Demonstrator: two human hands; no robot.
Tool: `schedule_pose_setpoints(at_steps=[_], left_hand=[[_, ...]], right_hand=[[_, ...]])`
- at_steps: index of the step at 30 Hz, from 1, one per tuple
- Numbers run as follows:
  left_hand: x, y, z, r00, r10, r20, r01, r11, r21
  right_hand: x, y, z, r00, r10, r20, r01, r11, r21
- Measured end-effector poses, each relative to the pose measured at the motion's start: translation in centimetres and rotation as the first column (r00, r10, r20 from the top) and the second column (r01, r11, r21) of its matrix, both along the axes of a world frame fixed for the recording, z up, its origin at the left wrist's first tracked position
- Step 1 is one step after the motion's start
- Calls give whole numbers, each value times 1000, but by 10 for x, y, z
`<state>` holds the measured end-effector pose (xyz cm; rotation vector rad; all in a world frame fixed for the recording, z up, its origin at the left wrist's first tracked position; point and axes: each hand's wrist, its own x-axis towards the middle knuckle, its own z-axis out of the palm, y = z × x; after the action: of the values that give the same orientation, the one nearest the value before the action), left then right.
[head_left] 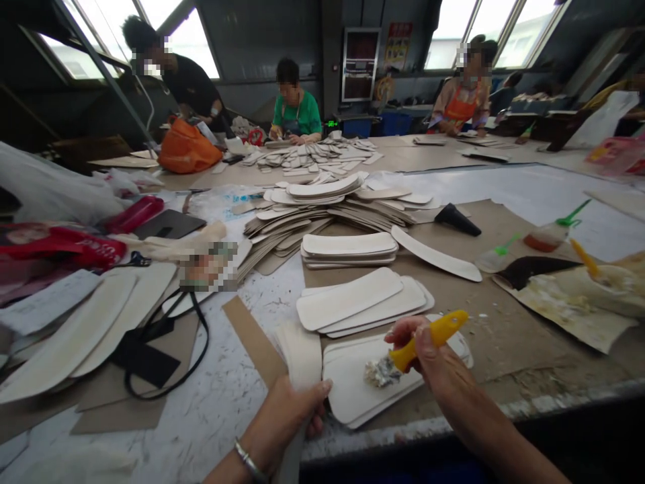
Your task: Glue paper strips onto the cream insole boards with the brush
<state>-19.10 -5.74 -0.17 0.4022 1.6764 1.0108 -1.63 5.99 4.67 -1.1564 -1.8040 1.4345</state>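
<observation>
My right hand [428, 349] is closed around the yellow handle of a brush [456, 321]. The brush's clumped, glue-coated bristles rest on or just above the top one of several white curved panels [347, 386] piled at the table's front. At their left edge, my left hand [289, 407] grips a fanned stack of thin off-white strips [305, 353], thumb on top near the panel corner. Behind these lie a second pile of white panels [353, 299] and a neater stack [347, 249]. A brown cardboard strip [254, 336] lies left of the strips.
Glue-smeared sheeting [564, 309] holds another yellow-handled brush [584, 259] at right. Nearby are bottles with green applicators [549, 235] and a black cone-shaped piece [457, 220]. Larger panels [105, 323] and a black strap [204, 336] lie left. Several people work across the table.
</observation>
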Motion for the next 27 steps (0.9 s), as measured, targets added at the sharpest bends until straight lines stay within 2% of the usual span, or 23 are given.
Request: schedule_pose_setpoints(at_steps=[3, 5, 8, 10, 13, 16, 22, 27], left_hand=[[-2, 3, -4, 998, -51, 20, 52, 998, -29], [-3, 4, -5, 998, -63, 27, 64, 998, -30], [0, 3, -5, 998, -65, 22, 66, 998, -19], [3, 3, -5, 998, -60, 3, 60, 998, -13], [6, 3, -4, 999, -35, -23, 35, 999, -12], [9, 1, -3, 999, -8, -32, 7, 1000, -18], [10, -3, 0, 1000, 0, -12, 0, 1000, 5], [10, -7, -16, 999, 50, 18, -49, 999, -18]], right_hand=[[-7, -10, -14, 994, 39, -101, -45, 998, -54], [-10, -16, -22, 991, 61, -119, -65, 997, -36], [-12, -20, -32, 995, 91, -35, -88, 992, 85], [-10, -20, -36, 996, 86, 15, -88, 969, 232], [-1, -13, -39, 998, 52, 41, -65, 878, 473], [14, -1, -41, 995, 7, 104, -70, 779, 623], [48, 26, -35, 962, -221, 163, 12, 628, 778], [60, 35, -22, 946, -275, 170, -11, 498, 867]])
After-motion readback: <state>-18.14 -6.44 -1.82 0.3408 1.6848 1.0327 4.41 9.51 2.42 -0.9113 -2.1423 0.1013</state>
